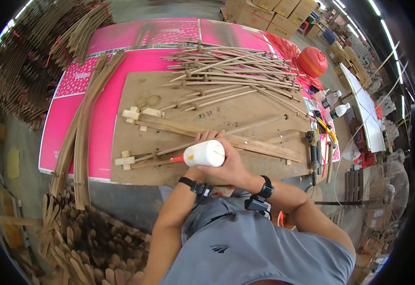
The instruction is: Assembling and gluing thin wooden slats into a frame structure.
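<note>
My right hand (234,165) is wrapped round a white squeeze bottle (206,153), which lies tilted with its red nozzle pointing left. Just beyond the bottle, the fingers of my left hand (206,136) curl over a thin wooden rod (173,149); the bottle hides most of that hand. Small collars sit on the rod, and its far end is blurred. The nozzle is close above a wooden strip (155,163) on the brown board (169,176). A wider wooden slat (259,147) crosses the board beyond my hands, near pale wooden blocks (131,114) at its left end.
Many collared rods (236,66) are heaped at the back of the table. Long slats (86,123) overhang the pink table's (50,147) left front edge. A power tool (313,149) and plastic bottles (339,110) are at the right. Slats (98,247) fill the lower left; a fan (387,194) stands right.
</note>
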`<action>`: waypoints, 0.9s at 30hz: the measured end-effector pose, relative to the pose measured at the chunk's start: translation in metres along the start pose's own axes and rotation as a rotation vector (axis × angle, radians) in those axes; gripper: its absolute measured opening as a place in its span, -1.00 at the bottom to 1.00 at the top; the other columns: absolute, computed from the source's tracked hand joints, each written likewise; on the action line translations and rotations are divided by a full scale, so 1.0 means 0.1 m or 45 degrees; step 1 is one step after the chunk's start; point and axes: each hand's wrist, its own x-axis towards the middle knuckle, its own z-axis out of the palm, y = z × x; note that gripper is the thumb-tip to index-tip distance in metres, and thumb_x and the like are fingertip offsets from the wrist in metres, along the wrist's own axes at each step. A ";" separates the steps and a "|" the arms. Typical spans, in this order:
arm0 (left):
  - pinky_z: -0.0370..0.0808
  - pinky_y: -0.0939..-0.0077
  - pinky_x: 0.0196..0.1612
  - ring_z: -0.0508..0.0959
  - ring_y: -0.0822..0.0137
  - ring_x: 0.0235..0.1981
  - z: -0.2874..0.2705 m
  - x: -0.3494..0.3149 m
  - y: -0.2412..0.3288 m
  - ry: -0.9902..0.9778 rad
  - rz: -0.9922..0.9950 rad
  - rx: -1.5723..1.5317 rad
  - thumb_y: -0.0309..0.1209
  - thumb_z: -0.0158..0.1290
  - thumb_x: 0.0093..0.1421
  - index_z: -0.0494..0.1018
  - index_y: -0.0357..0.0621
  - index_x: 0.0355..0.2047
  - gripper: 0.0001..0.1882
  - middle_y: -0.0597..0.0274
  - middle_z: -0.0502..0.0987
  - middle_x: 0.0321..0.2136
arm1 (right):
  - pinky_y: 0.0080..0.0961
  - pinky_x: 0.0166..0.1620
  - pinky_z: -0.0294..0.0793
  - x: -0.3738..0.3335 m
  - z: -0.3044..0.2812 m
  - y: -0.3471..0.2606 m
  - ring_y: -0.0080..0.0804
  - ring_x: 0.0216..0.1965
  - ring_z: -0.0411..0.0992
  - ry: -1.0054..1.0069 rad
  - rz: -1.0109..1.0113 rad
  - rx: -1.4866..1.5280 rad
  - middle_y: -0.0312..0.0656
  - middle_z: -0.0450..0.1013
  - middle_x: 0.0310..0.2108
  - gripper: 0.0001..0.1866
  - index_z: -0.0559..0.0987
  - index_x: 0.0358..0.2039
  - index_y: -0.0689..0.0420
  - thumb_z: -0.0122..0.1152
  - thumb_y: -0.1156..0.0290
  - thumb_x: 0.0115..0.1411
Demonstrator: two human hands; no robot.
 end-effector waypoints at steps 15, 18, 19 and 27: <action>0.39 0.18 -0.18 0.50 0.23 -0.20 0.33 -0.03 -0.23 -0.008 -0.064 0.089 -0.42 0.14 0.14 0.54 -0.04 0.07 -0.56 0.33 0.50 -0.27 | 0.33 0.37 -0.31 0.29 0.49 0.03 0.14 0.04 0.20 -0.057 -0.343 -0.716 0.06 0.39 -0.16 -0.28 0.57 -0.04 0.00 0.71 0.12 -0.23; 0.37 0.20 -0.20 0.50 0.24 -0.23 0.42 -0.04 -0.28 0.064 -0.024 0.094 -0.43 0.15 0.13 0.55 -0.03 0.05 -0.57 0.34 0.50 -0.29 | 0.30 0.38 -0.27 0.27 0.53 0.14 0.10 0.08 0.21 -0.111 -0.141 -0.521 0.05 0.40 -0.15 -0.27 0.57 -0.04 0.01 0.72 0.08 -0.23; 0.37 0.21 -0.21 0.50 0.23 -0.24 0.43 -0.04 -0.28 0.078 0.001 0.098 -0.44 0.14 0.12 0.55 -0.03 0.05 -0.57 0.34 0.50 -0.30 | 0.28 0.38 -0.24 0.27 0.54 0.16 0.08 0.09 0.24 -0.106 -0.105 -0.486 0.04 0.42 -0.16 -0.28 0.57 -0.05 0.02 0.71 0.07 -0.22; 0.36 0.22 -0.21 0.49 0.24 -0.21 0.53 -0.12 -0.34 0.052 -0.019 0.217 -0.45 0.13 0.11 0.56 -0.04 0.03 -0.58 0.32 0.49 -0.30 | -0.22 -0.05 0.55 0.26 0.57 0.09 -0.01 -0.16 0.61 -0.153 -0.230 -0.631 0.04 0.60 -0.25 -0.27 0.45 -0.01 0.20 0.66 0.11 -0.06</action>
